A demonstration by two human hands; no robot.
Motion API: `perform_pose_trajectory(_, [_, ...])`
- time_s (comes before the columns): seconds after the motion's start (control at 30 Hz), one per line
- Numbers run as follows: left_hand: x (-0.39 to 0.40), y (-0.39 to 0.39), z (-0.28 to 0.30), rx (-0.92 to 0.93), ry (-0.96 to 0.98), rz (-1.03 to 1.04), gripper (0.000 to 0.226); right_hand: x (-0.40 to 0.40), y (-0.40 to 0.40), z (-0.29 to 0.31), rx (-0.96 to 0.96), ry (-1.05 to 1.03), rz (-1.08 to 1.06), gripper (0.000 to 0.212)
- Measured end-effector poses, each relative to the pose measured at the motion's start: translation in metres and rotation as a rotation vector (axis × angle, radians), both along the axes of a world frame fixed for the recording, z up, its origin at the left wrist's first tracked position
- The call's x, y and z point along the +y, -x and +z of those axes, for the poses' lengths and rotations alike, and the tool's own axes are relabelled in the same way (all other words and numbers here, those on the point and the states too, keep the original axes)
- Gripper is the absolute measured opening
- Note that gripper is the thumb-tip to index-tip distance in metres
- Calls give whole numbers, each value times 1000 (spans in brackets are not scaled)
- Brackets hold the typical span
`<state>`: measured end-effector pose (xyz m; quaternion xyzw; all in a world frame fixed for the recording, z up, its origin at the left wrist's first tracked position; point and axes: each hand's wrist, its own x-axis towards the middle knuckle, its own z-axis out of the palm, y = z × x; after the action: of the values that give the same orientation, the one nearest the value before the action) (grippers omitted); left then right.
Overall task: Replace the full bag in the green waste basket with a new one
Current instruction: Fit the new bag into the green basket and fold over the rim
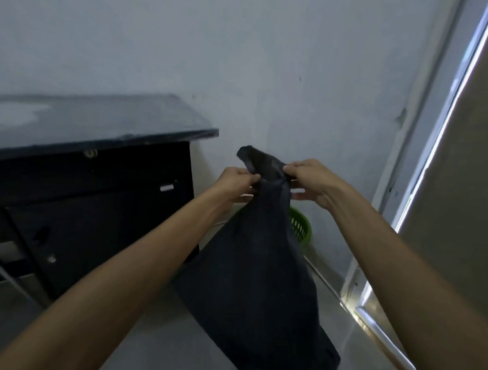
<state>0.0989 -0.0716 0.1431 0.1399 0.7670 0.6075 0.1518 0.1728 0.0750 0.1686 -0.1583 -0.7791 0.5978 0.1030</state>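
A dark bag (257, 264) hangs in the air in front of the person, held up by its gathered neck, with its body drooping down and to the right above the floor (172, 350). The top of the bag sticks up in a crumpled tuft above the two hands. The left hand (235, 184) grips the neck from the left, its fingers (251, 179) clamped on the plastic. The right hand (311, 181) grips the same neck from the right, its thumb and fingers (290, 169) pinched on the bag, so the two hands are nearly touching with the bag between them.

Just behind the bag, partly hidden by it, a green basket (300, 226) with slotted sides stands on the floor against the pale wall (272, 59), near the corner of the room. Whether it holds anything cannot be told.

To the left stands a dark desk with a dusty tabletop (85, 122), whose right corner points toward the hands. Along the right side runs a door frame (414, 154) with a bright strip of light.
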Motion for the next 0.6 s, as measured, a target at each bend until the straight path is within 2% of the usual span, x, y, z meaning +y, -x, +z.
perform_pose_trajectory(0.2, [24,-2,73,-39,-138,121,24,37,-13,64,-32,22,-94,21])
perform_pose_trajectory(0.23, [30,-4,85,-47,-147,137,29,42,-18,73,-4,28,-105,33])
perform_pose_trajectory(0.3, [39,-10,107,-90,-188,160,33,51,-33,91,15,6,-93,71])
perform_pose_trajectory(0.37, [46,-17,124,-83,-237,155,32,59,-51,103,4,-148,-69,94])
perform_pose_trajectory(0.43, [51,-18,137,-39,-239,148,32,74,-66,106,-34,-415,-78,89])
perform_pose_trajectory(0.57, [52,-15,160,77,-148,131,23,116,-81,103,-248,-944,-78,59])
perform_pose_trajectory(0.6, [49,-14,164,142,-101,106,28,126,-83,103,-311,-1029,-85,51])
